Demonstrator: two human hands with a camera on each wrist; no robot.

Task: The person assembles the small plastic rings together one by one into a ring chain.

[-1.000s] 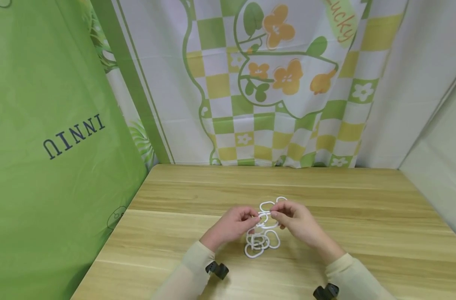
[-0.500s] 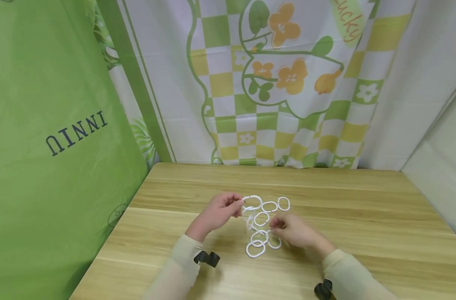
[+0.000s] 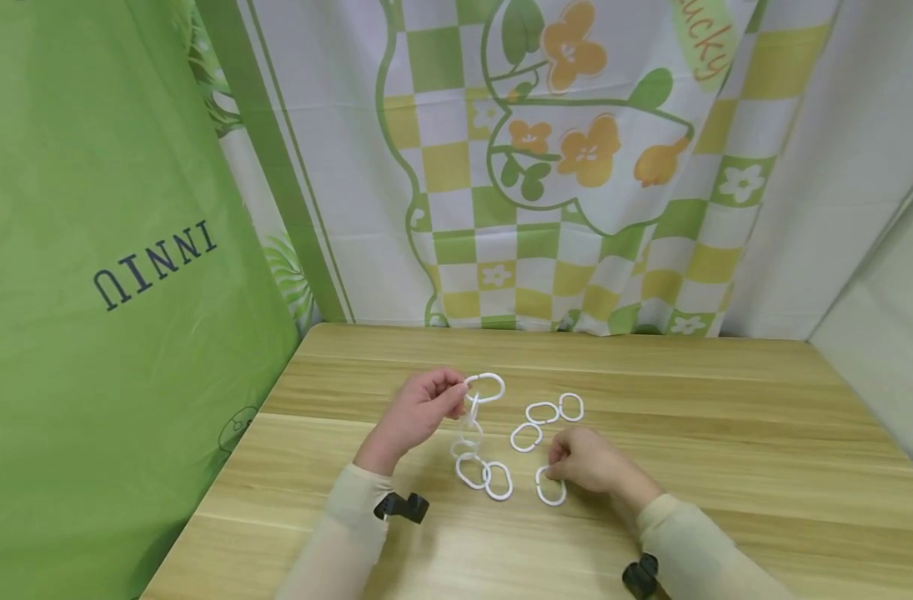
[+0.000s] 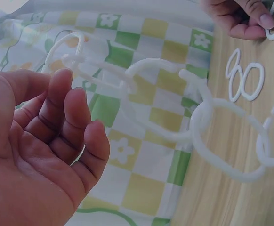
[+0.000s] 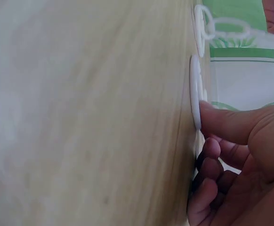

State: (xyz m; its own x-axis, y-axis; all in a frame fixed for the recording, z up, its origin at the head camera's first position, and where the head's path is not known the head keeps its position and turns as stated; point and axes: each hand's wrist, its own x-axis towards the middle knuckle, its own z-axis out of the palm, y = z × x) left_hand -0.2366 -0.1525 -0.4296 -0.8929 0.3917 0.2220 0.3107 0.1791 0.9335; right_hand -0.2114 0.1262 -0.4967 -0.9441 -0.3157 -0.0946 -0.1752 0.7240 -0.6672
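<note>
My left hand (image 3: 418, 410) pinches the top link (image 3: 490, 387) of a white plastic chain between thumb and fingertips. The chain hangs from it, its lower links (image 3: 499, 482) at the table. In the left wrist view the linked rings (image 4: 229, 141) run away from the hand (image 4: 47, 136). My right hand (image 3: 594, 462) pinches a single white link (image 3: 550, 487) low at the tabletop; the right wrist view shows the thumb of that hand (image 5: 240, 155) against the link's edge (image 5: 196, 92).
Three white links (image 3: 542, 412) lie on the wooden table (image 3: 689, 417) beyond my right hand. A patterned curtain (image 3: 456, 246) hangs behind the table, a green cloth (image 3: 126, 375) at the left and a pale one (image 3: 887, 333) at the right. Each wrist bears a black device.
My left hand has moved left and slightly away, drawing its chain apart from the other links. My right hand has come down from the links near my left hand to the single link.
</note>
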